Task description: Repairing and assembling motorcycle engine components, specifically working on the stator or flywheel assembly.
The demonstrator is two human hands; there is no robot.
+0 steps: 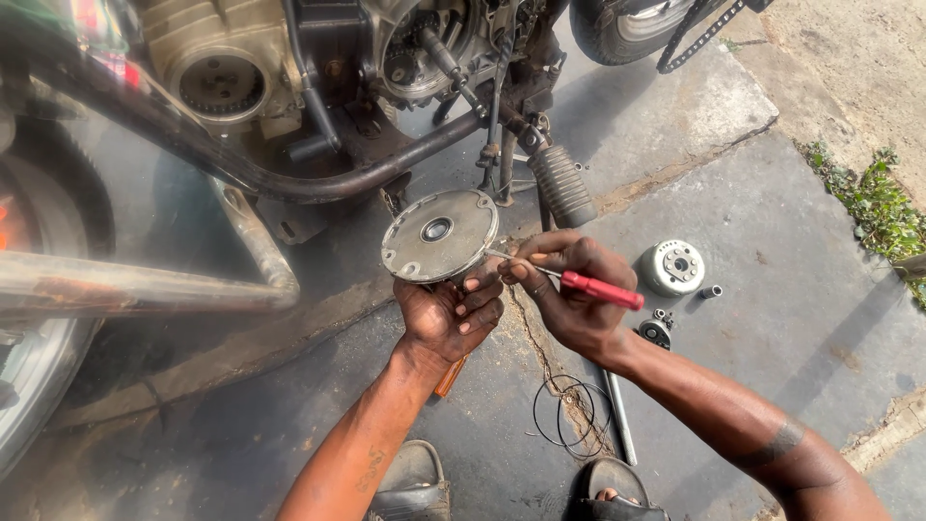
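1. We see the left hand (446,316) with its grip clamped on a round grey metal cover (440,234), held up from below, its flat face tilted toward the camera, with a small dark hub at the centre.
2. The right hand (571,294) has its grip closed around a red-handled screwdriver (588,287); the thin shaft runs left and its tip meets the lower right rim of the cover.
3. The cover sits just in front of the motorcycle engine (318,68), below the open side of the crankcase and beside the ribbed black footpeg (562,183).
4. A rusty exhaust pipe (145,289) crosses the left of the view, with a tyre edge (39,318) beside it.
5. On the concrete floor (752,318), right of the hands, lies a round silver rotor-like part (672,267), with a small socket-like piece (711,291) and a small dark fitting (656,332) near it.
6. Below the hands lie thin wire rings (571,415) and a slim metal rod (620,415).
7. We note no packages, labels or signs that can be made out; a blurred red and green patch (96,39) shows at top left.
8. Green weeds (883,207) edge the slab at right.
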